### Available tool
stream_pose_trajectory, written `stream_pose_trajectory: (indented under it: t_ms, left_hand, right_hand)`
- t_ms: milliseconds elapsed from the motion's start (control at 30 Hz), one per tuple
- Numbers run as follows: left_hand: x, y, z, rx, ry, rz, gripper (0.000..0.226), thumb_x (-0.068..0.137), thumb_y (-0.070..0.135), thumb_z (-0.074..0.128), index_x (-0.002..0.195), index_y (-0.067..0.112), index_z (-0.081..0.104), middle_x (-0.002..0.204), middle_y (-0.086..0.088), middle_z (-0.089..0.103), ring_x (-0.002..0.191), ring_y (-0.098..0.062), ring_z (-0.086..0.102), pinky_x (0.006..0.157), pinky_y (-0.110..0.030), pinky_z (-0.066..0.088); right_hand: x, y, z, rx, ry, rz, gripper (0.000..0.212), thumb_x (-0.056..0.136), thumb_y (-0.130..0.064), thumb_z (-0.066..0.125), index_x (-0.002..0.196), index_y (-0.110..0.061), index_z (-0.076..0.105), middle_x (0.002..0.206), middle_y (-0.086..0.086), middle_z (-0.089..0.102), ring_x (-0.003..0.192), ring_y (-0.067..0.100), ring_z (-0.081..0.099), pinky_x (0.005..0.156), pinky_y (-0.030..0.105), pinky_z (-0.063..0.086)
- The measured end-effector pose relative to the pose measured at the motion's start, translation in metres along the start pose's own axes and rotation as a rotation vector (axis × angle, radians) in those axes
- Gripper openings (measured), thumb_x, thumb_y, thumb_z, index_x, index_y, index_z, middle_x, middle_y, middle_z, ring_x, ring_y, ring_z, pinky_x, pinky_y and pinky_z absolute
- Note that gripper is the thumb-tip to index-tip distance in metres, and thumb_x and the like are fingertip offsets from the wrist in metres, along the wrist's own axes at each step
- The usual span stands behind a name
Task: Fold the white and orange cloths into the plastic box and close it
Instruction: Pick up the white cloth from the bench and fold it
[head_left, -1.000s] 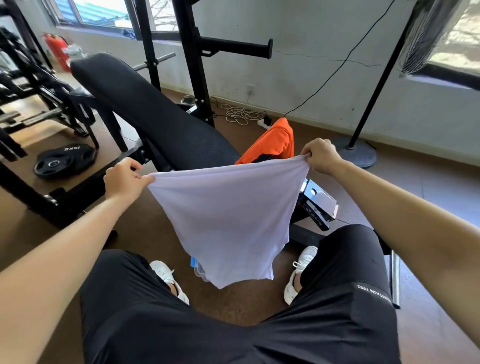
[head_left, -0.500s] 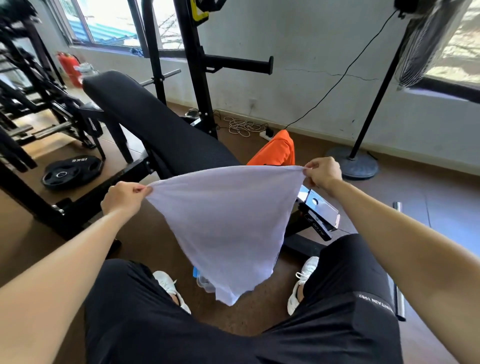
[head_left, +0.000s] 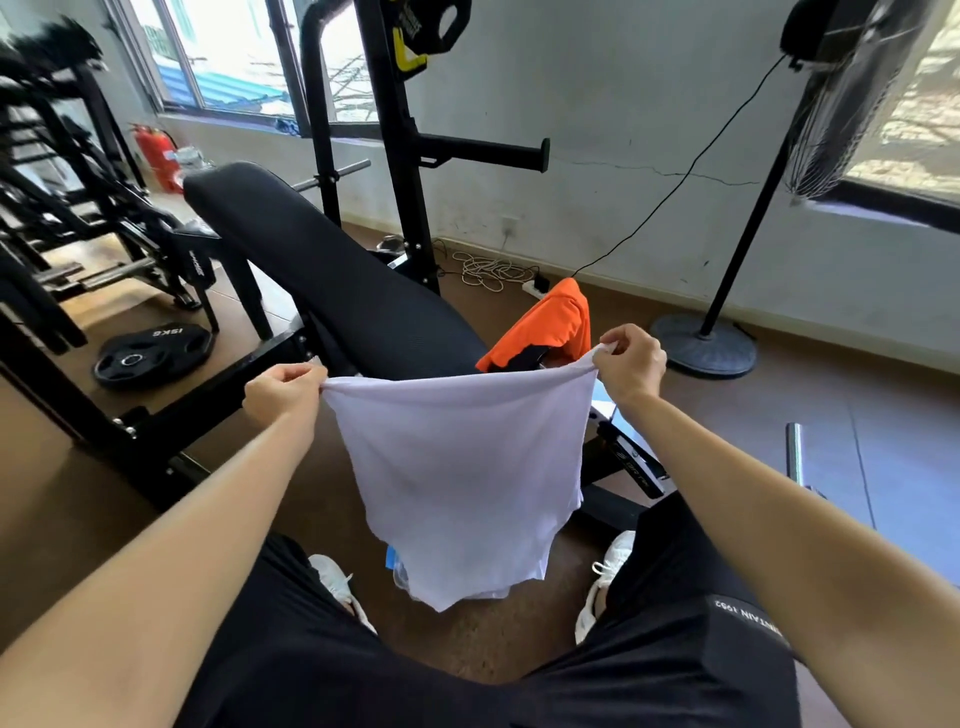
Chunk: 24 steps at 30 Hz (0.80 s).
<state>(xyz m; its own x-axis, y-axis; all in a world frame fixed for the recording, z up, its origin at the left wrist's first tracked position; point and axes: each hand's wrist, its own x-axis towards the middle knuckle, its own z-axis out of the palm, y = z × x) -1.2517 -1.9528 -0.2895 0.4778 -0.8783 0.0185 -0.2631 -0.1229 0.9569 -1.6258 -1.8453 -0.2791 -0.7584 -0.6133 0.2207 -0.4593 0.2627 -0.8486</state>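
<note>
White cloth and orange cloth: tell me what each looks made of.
The white cloth: thin, soft, matte fabric, likely a light knit; it hangs limp and sags between the left hand and right hand pinching its top edge. The orange cloth: matte fabric, in soft folds by the bench pad; the weave is too small to tell.

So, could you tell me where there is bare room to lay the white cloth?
The black bench pad is bare beyond the orange cloth; so is floor between bench and fan base. Between the shoes it is crowded.
</note>
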Motion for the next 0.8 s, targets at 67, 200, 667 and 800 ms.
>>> stream_pose_trajectory:
  t_ms: [67,200,667,800]
  left_hand:
    - [-0.004,-0.001,0.004,-0.023,-0.081,0.075,0.012,0.074,0.020,0.080,0.086,0.022,0.079,0.078,0.000,0.074,0.077,-0.019,0.071,0.078,-0.036,0.061]
    - [-0.011,-0.006,0.019,-0.113,-0.316,0.196,0.017,0.076,0.017,0.078,0.083,0.032,0.075,0.087,-0.003,0.076,0.081,-0.016,0.071,0.084,-0.044,0.062]
    - [-0.080,0.025,0.070,-0.153,-0.850,0.335,0.030,0.088,0.019,0.078,0.116,0.022,0.066,0.102,-0.009,0.072,0.093,-0.018,0.069,0.074,-0.025,0.057]
    - [-0.083,0.025,0.070,-0.126,-0.875,0.340,0.034,0.086,0.024,0.079,0.117,0.020,0.066,0.106,-0.008,0.072,0.097,-0.021,0.070,0.077,-0.029,0.061]
  right_hand:
    - [-0.008,0.002,0.001,0.050,-0.035,-0.103,0.019,0.083,-0.003,0.067,0.094,-0.017,0.073,0.087,-0.003,0.069,0.086,0.020,0.065,0.086,0.041,0.058]
    - [-0.025,-0.008,0.005,0.194,-0.192,-0.189,0.027,0.088,-0.005,0.070,0.112,-0.018,0.072,0.097,0.001,0.072,0.080,0.012,0.067,0.079,0.032,0.061]
    - [-0.069,-0.050,0.052,0.390,-0.620,-0.142,0.023,0.090,0.002,0.068,0.113,-0.001,0.071,0.105,0.017,0.074,0.099,0.030,0.073,0.082,0.041,0.063]
    - [-0.071,-0.052,0.048,0.465,-0.738,-0.082,0.028,0.092,0.008,0.060,0.119,0.003,0.067,0.107,0.025,0.072,0.097,0.033,0.074,0.079,0.031,0.063]
